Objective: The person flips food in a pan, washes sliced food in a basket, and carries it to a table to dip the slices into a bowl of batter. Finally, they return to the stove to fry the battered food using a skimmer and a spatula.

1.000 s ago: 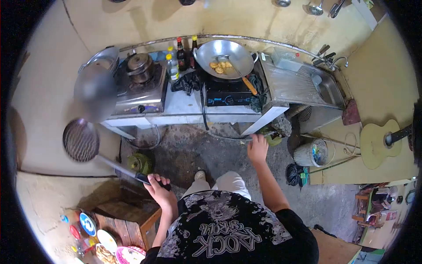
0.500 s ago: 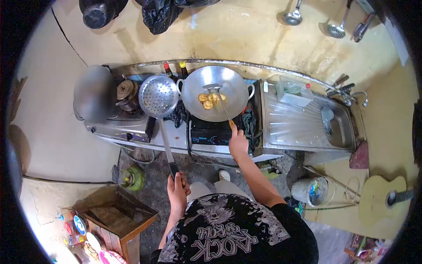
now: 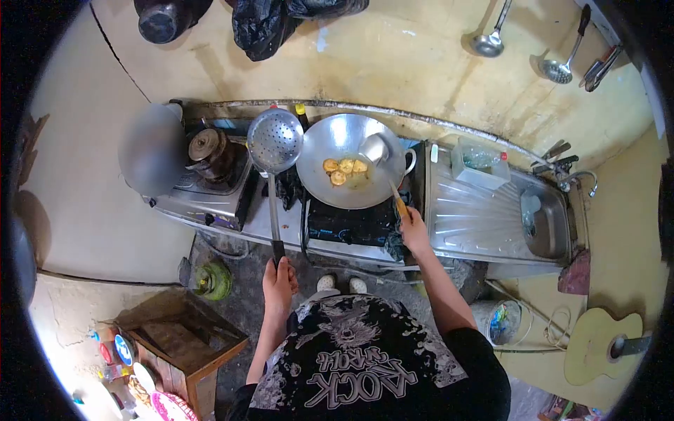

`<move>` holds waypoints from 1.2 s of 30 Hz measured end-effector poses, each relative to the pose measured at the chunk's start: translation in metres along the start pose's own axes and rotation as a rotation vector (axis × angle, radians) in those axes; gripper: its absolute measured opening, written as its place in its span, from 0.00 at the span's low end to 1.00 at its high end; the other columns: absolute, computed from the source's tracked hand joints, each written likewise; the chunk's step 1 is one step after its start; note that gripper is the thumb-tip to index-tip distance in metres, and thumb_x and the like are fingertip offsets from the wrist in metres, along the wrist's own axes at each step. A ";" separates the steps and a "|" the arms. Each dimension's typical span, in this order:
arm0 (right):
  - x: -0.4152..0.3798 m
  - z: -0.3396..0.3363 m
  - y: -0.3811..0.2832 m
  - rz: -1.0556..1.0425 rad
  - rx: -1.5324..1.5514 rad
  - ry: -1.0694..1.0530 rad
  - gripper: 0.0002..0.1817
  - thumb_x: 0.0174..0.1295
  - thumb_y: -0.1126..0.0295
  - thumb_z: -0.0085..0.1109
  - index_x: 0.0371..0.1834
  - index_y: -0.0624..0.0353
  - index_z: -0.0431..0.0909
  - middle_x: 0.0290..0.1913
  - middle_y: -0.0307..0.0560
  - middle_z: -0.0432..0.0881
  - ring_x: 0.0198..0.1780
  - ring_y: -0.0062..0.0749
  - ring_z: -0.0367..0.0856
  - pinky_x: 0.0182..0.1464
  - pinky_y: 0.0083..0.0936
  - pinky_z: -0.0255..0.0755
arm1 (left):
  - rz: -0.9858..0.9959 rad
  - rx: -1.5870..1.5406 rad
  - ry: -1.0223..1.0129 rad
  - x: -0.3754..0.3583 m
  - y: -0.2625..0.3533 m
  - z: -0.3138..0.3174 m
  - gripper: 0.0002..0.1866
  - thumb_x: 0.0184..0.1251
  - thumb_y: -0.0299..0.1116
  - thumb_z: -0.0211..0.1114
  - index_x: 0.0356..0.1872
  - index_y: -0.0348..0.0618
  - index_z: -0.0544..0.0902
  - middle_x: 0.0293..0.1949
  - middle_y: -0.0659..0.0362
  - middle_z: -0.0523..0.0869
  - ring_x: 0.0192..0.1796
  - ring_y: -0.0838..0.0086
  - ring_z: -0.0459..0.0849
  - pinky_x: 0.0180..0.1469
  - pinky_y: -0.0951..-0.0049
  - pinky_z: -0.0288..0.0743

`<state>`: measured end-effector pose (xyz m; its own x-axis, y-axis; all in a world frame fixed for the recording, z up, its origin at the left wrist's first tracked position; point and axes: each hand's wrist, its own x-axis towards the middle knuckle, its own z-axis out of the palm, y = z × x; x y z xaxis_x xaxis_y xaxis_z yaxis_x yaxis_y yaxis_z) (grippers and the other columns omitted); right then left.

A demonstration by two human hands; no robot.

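My left hand (image 3: 280, 279) is closed around the black handle of a large metal skimmer (image 3: 274, 142), its perforated bowl raised at the wok's left side. My right hand (image 3: 415, 235) grips the wooden handle of a spatula (image 3: 375, 149). The spatula's metal blade is inside the wok (image 3: 319, 140), near its right wall and apart from the food. Several golden-brown fried pieces (image 3: 345, 167) lie clustered in oil at the wok's bottom. Beneath the wok is a black cooktop (image 3: 351, 226).
To the left, a lidded pot (image 3: 208, 151) stands on a gas stove (image 3: 200, 203). A clear plastic box (image 3: 481, 165) sits on the drainboard beside the sink (image 3: 551, 235). Two bottles, one a yellow-capped bottle (image 3: 302, 116), stand behind the skimmer. A green gas cylinder (image 3: 212, 281) is on the floor.
The spatula blade has moved right, off the fried pieces, towards the wok's right wall. My right hand has shifted right and down. The skimmer has moved slightly right and up; the view has shifted.
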<state>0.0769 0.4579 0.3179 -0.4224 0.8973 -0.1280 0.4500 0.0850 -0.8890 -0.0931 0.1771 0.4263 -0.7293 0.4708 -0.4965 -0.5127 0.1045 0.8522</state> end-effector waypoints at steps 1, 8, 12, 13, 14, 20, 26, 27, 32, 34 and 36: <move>-0.003 -0.007 -0.016 0.163 0.162 -0.104 0.20 0.63 0.63 0.45 0.56 0.59 0.63 0.23 0.47 0.74 0.17 0.34 0.70 0.17 0.28 0.63 | 0.001 0.035 0.024 0.004 -0.001 0.001 0.08 0.69 0.38 0.49 0.33 0.45 0.68 0.19 0.67 0.66 0.16 0.86 0.61 0.15 0.82 0.53; 0.017 -0.028 -0.052 0.490 0.308 -0.548 0.16 0.62 0.61 0.43 0.48 0.57 0.68 0.18 0.36 0.67 0.13 0.16 0.61 0.13 0.15 0.54 | 0.041 0.052 -0.063 0.031 0.000 0.007 0.09 0.69 0.37 0.48 0.32 0.45 0.68 0.19 0.67 0.67 0.15 0.86 0.61 0.15 0.82 0.54; 0.025 -0.019 -0.063 0.293 0.075 -0.520 0.15 0.62 0.59 0.45 0.42 0.59 0.71 0.17 0.35 0.66 0.13 0.17 0.60 0.13 0.15 0.52 | 0.025 0.079 -0.071 0.038 0.002 0.008 0.08 0.68 0.37 0.48 0.33 0.44 0.69 0.18 0.66 0.66 0.14 0.85 0.61 0.15 0.81 0.55; 0.023 -0.018 -0.065 0.231 -0.024 -0.494 0.14 0.62 0.60 0.46 0.40 0.59 0.71 0.17 0.35 0.66 0.13 0.16 0.59 0.13 0.15 0.52 | 0.026 0.079 -0.072 0.042 0.003 0.008 0.08 0.68 0.36 0.48 0.33 0.44 0.69 0.18 0.66 0.66 0.14 0.85 0.61 0.15 0.81 0.55; 0.021 -0.017 -0.067 0.168 -0.123 -0.469 0.14 0.62 0.60 0.47 0.39 0.60 0.72 0.17 0.35 0.66 0.13 0.16 0.58 0.13 0.16 0.51 | 0.037 0.099 -0.079 0.044 0.005 0.007 0.09 0.68 0.36 0.48 0.32 0.43 0.69 0.18 0.66 0.67 0.14 0.84 0.62 0.15 0.81 0.56; 0.004 -0.029 -0.082 0.351 0.176 -0.486 0.15 0.62 0.60 0.47 0.36 0.62 0.73 0.18 0.35 0.66 0.13 0.16 0.60 0.14 0.17 0.53 | 0.069 0.253 -0.081 0.068 -0.001 0.002 0.10 0.67 0.36 0.49 0.30 0.41 0.68 0.18 0.64 0.69 0.15 0.83 0.65 0.16 0.80 0.60; -0.016 -0.051 -0.104 0.129 -0.284 -0.328 0.18 0.61 0.60 0.45 0.36 0.66 0.76 0.24 0.52 0.77 0.24 0.37 0.75 0.30 0.34 0.67 | 0.271 0.509 -0.102 0.111 -0.022 0.009 0.11 0.65 0.36 0.50 0.28 0.38 0.68 0.18 0.59 0.73 0.16 0.76 0.71 0.17 0.74 0.63; -0.017 -0.055 -0.103 0.069 -0.328 -0.310 0.18 0.61 0.60 0.44 0.37 0.66 0.76 0.26 0.54 0.77 0.27 0.41 0.76 0.32 0.35 0.67 | 0.366 0.576 -0.110 0.134 -0.050 0.001 0.11 0.65 0.36 0.50 0.27 0.38 0.68 0.18 0.58 0.73 0.16 0.75 0.71 0.17 0.73 0.64; -0.030 -0.073 -0.129 -0.022 -0.383 -0.193 0.17 0.62 0.62 0.43 0.37 0.65 0.77 0.33 0.62 0.78 0.39 0.57 0.75 0.41 0.41 0.66 | 0.057 0.378 -0.280 0.121 -0.030 0.027 0.11 0.66 0.37 0.49 0.29 0.40 0.68 0.19 0.62 0.71 0.16 0.78 0.68 0.15 0.76 0.59; -0.027 -0.071 -0.127 -0.129 -0.408 -0.134 0.17 0.62 0.62 0.42 0.39 0.64 0.76 0.33 0.61 0.78 0.39 0.57 0.75 0.41 0.42 0.67 | -0.179 0.185 -0.344 0.115 -0.022 0.037 0.10 0.67 0.38 0.48 0.31 0.42 0.68 0.19 0.65 0.69 0.15 0.81 0.65 0.14 0.78 0.55; -0.029 -0.064 -0.122 -0.210 -0.455 -0.093 0.17 0.63 0.62 0.42 0.41 0.64 0.75 0.33 0.61 0.78 0.38 0.57 0.75 0.40 0.43 0.67 | -0.273 0.096 -0.455 0.111 -0.018 0.041 0.10 0.67 0.38 0.46 0.33 0.44 0.68 0.20 0.67 0.67 0.15 0.83 0.62 0.15 0.80 0.53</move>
<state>0.0844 0.4496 0.4583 -0.5996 0.7999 -0.0248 0.6365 0.4579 -0.6207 -0.1462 0.2634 0.3626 -0.2940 0.7453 -0.5984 -0.5970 0.3457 0.7239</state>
